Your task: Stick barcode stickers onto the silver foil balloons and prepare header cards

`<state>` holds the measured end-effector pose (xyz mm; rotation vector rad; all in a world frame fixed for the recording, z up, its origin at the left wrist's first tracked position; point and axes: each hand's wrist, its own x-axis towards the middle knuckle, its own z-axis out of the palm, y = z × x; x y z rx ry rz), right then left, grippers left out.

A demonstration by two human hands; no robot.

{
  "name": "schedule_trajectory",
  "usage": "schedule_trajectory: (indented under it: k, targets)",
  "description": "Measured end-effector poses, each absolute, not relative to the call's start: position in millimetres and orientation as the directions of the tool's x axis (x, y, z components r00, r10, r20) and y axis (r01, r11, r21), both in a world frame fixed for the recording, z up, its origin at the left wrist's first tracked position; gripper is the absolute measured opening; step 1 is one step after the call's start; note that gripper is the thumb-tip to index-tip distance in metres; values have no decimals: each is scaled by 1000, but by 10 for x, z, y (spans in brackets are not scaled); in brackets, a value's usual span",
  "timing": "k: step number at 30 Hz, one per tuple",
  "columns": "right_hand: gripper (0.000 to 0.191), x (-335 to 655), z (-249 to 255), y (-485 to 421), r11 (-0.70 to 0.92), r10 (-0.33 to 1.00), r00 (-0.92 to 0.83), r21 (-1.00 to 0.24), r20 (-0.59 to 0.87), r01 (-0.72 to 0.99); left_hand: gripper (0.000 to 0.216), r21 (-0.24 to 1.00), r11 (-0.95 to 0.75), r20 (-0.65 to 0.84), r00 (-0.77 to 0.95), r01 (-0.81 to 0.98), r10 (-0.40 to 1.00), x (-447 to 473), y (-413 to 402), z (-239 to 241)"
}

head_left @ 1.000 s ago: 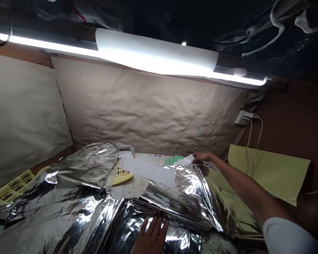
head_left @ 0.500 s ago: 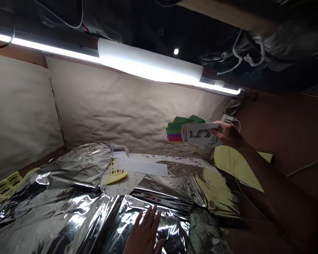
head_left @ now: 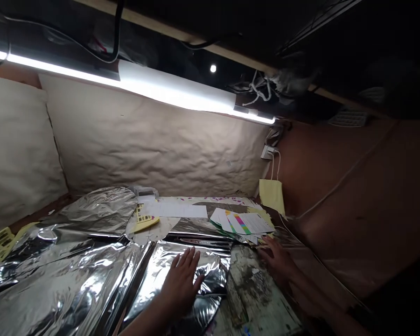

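Note:
My left hand [head_left: 182, 280] lies flat on shiny silver foil [head_left: 213, 266], its fingers stretched out and slightly apart. At the near right corner of a fanned stack of printed cards [head_left: 255, 223], my right hand [head_left: 277, 257] is low over the worktop, fingers apart and holding nothing. Whether a fingertip touches the cards I cannot tell. The cards show white printed faces with coloured stripes and green edges, and lie on yellow paper [head_left: 267, 214]. Beside the right hand is a worn, stained board [head_left: 255, 284].
A white paper strip [head_left: 182, 211] and yellow label sheets [head_left: 145, 225] lie at the back. More foil [head_left: 73, 261] covers the left. A lit tube [head_left: 63, 70] hangs above the wall. Cords run from the socket [head_left: 268, 152] at right, where a yellow sheet [head_left: 272, 196] stands.
My right hand has come down and let go of the cards, which now lie fanned on the worktop. My left hand stays flat on the foil. The view has shifted right.

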<state>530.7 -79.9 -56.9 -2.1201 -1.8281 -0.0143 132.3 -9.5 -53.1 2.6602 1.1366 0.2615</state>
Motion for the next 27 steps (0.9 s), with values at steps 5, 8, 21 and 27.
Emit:
schedule_trajectory:
  k: [5,8,21,27]
  targets:
    - [67,5124,-640,-837,-197,962,226,-187,152,963,65,268,-663,48,678,699,734,1331,-103,-496]
    - [60,5092,-561,-734,-212,958,241,-186,153,960,64,261,-671,29,690,694,724,1336,-94,-452]
    - [55,4659,-170,254,-183,978,202,-248,55,951,50,227,-763,13,781,605,624,1159,-280,-70]
    - [24,4374,-102,207,-34,971,126,-402,205,915,54,331,-786,40,824,523,565,869,-109,-184]
